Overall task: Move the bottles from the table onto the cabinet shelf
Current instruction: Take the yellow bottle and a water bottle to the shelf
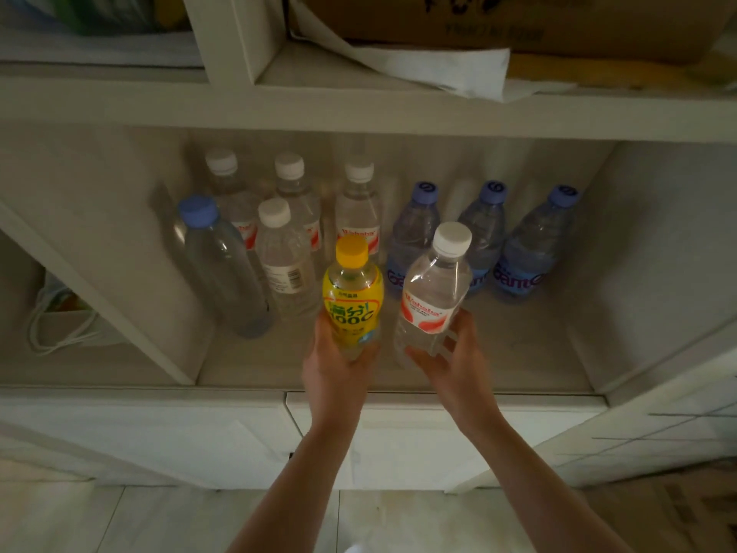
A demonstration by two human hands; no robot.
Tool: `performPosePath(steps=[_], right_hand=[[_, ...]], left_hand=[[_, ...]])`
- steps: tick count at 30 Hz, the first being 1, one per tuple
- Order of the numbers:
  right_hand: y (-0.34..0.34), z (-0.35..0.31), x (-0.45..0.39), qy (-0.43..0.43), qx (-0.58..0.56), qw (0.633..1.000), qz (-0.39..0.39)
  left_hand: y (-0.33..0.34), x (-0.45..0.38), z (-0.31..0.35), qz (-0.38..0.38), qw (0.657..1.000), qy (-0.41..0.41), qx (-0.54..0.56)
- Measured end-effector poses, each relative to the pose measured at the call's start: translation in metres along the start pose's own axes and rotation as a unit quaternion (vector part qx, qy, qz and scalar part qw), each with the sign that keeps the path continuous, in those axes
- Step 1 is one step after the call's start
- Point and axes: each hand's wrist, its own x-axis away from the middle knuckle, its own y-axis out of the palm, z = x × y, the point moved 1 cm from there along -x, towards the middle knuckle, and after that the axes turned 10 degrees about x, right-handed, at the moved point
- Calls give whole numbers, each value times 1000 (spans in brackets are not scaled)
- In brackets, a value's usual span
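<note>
Open room: bare cabinet shelf [518, 353] at front right, ahead of the rows of bottles.
Left hand [339, 365]: fingers wrapped round the yellow bottle [353, 297], upright, yellow cap up, at the shelf front.
Right hand [450, 361]: fingers closed on the clear bottle [432, 293], white cap tipped up-right.
Writing: clear bottle's red label reads "Wahaha"; blue-capped bottles [522, 249] show "Gante".

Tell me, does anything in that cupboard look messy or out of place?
The bottles all stand capped, nothing spilled. One oddity: on the upper shelf, crumpled white paper sticks out from under a cardboard box and hangs over the shelf edge.
</note>
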Motion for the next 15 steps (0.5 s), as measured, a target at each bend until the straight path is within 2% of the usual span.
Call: performPosePath(steps=[15], right_hand=[[7, -5, -43, -2, 23, 1000, -10]], left_hand=[[28, -33, 8, 37, 999, 7, -29]])
